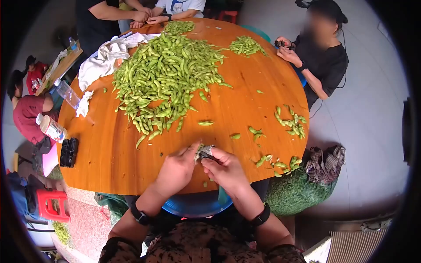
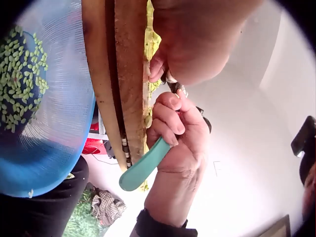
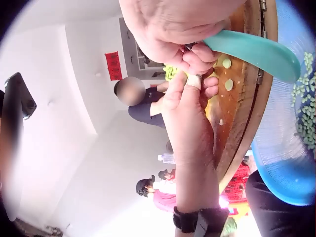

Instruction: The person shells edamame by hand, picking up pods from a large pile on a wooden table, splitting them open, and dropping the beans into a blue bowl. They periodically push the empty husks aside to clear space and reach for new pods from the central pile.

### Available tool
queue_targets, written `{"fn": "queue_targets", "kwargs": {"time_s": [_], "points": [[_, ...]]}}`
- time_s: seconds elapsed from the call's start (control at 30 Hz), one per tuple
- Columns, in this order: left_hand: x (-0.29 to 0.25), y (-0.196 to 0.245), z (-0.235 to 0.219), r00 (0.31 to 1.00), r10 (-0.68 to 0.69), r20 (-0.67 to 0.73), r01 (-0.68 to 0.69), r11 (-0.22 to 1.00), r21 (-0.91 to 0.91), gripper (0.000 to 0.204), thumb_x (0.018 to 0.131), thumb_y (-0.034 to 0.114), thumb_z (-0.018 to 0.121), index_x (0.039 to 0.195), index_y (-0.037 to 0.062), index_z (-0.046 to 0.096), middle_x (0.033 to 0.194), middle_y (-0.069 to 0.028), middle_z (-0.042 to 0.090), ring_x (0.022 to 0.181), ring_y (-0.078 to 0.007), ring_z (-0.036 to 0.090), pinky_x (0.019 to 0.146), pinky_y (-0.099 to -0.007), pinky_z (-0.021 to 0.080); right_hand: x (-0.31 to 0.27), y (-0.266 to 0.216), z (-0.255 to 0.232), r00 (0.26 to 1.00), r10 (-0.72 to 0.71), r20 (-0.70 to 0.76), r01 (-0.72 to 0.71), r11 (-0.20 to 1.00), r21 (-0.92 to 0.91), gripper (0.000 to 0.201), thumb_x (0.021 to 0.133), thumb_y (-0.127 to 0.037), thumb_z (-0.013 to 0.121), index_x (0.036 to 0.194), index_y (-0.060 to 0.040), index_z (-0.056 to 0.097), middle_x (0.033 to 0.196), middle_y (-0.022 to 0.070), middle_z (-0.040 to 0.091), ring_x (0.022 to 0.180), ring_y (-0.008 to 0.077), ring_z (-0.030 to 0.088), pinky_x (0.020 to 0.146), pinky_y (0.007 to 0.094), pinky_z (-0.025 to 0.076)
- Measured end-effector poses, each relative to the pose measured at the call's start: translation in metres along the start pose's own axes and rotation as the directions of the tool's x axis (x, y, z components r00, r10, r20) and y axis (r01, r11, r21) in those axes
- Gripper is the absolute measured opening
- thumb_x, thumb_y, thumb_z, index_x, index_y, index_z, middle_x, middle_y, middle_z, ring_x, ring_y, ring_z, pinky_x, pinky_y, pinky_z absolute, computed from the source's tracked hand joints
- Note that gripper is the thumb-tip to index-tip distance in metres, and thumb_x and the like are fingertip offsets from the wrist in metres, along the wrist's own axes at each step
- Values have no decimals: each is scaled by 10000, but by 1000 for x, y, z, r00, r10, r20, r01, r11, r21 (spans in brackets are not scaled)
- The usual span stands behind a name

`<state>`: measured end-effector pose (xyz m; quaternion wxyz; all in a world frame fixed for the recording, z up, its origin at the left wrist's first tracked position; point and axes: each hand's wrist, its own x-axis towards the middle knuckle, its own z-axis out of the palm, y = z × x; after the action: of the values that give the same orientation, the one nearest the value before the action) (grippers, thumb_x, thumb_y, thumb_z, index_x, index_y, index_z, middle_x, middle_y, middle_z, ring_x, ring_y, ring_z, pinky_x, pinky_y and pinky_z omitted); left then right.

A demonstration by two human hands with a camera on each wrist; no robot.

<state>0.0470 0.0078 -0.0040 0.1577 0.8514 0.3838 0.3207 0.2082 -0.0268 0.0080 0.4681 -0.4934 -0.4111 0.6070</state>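
Note:
My left hand (image 1: 175,172) and right hand (image 1: 229,174) meet over the table's near edge. The right one grips a tool by its flat teal handle (image 2: 145,165); its dark working end is mostly hidden among the fingers. Between the fingertips of my left hand is a small pale-green piece, seemingly a bean pod (image 1: 199,153), largely covered. Something whitish wraps or covers a left fingertip in the right wrist view. Beyond the hands lies a big heap of green bean pods (image 1: 166,74). Below the edge, a blue basin (image 2: 64,170) contains shelled green beans (image 2: 22,74).
Loose pods (image 1: 291,122) and opened pods (image 1: 280,164) scatter to the right on the wooden table (image 1: 245,96). At left are bottles (image 1: 52,127), a black tray (image 1: 69,152) and a white cloth (image 1: 103,63). A person (image 1: 326,48) sits at the far right; a full sack (image 1: 302,188) stands below.

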Motion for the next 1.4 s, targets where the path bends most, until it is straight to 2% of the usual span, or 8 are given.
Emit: {"fn": "queue_targets", "kwargs": {"time_s": [0.13, 0.27, 0.33, 0.43, 0.63, 0.93, 1.27, 1.4], "points": [[-1, -3, -2, 990, -121, 72, 138, 935, -326, 484, 818, -80, 516, 1291, 21, 513, 924, -177, 641, 764, -257, 670, 689, -327, 549, 2, 0, 0, 1000, 31, 6, -31, 994, 102, 89, 927, -98, 565, 983, -93, 634, 687, -56, 516, 535, 9, 428, 446, 160, 326], [-2, -9, 0, 982, -129, 140, 177, 889, -423, 509, 840, -104, 475, 1321, 58, 506, 910, -150, 661, 751, -186, 668, 715, -287, 547, 4, 1, -2, 998, 53, 17, -55, 993, 102, 80, 933, -113, 565, 970, -88, 632, 678, -49, 518, 498, 15, 419, 422, 168, 311], [-3, -13, 4, 954, -213, 211, 299, 668, -681, 492, 864, -82, 495, 1331, 71, 508, 894, -99, 681, 758, -121, 656, 727, -260, 542, 1, -3, -4, 998, 61, 34, -64, 994, 93, 79, 934, -113, 565, 965, -79, 629, 684, -41, 526, 495, 18, 425, 415, 172, 308], [-6, -13, 9, 948, -227, 222, 312, 540, -781, 441, 874, -51, 538, 1296, 75, 547, 913, -60, 691, 791, -83, 645, 733, -245, 536, -4, -9, -13, 993, 94, 64, -100, 990, 98, 83, 936, -110, 562, 961, -60, 623, 696, -21, 541, 487, 25, 433, 402, 179, 304], [-3, -1, 4, 972, -212, 103, 234, 815, -530, 357, 875, -78, 554, 1216, 20, 602, 1003, -44, 690, 872, -94, 643, 763, -244, 538, -20, -9, -12, 998, 36, 49, -31, 995, -100, 96, 946, -77, 523, 961, -21, 600, 703, -7, 529, 534, 37, 455, 455, 188, 361], [-7, -3, 9, 969, -218, 113, 240, 747, -620, 329, 881, -80, 540, 1193, 3, 601, 1011, -59, 686, 909, -100, 639, 781, -245, 536, -12, 12, -5, 991, -128, -26, 125, 987, -98, 126, 950, -79, 521, 1040, -46, 603, 719, -20, 528, 524, 26, 429, 439, 173, 331], [-5, -4, 10, 967, -235, 98, 243, 738, -629, 314, 846, -34, 618, 1154, 29, 616, 962, -84, 701, 867, -116, 664, 771, -247, 520, -23, -5, -10, 998, 23, 52, -18, 995, -102, 115, 951, -70, 510, 1020, -48, 599, 714, -17, 521, 533, 33, 442, 456, 183, 347], [-7, -5, 9, 963, -232, 139, 268, 756, -597, 292, 872, -91, 557, 1150, -10, 600, 996, -30, 679, 910, -91, 623, 810, -243, 521, -18, 10, -7, 988, -152, 25, 153, 967, -203, 155, 939, -54, 512, 1064, -56, 604, 724, -27, 514, 590, 29, 457, 493, 193, 379]]}}
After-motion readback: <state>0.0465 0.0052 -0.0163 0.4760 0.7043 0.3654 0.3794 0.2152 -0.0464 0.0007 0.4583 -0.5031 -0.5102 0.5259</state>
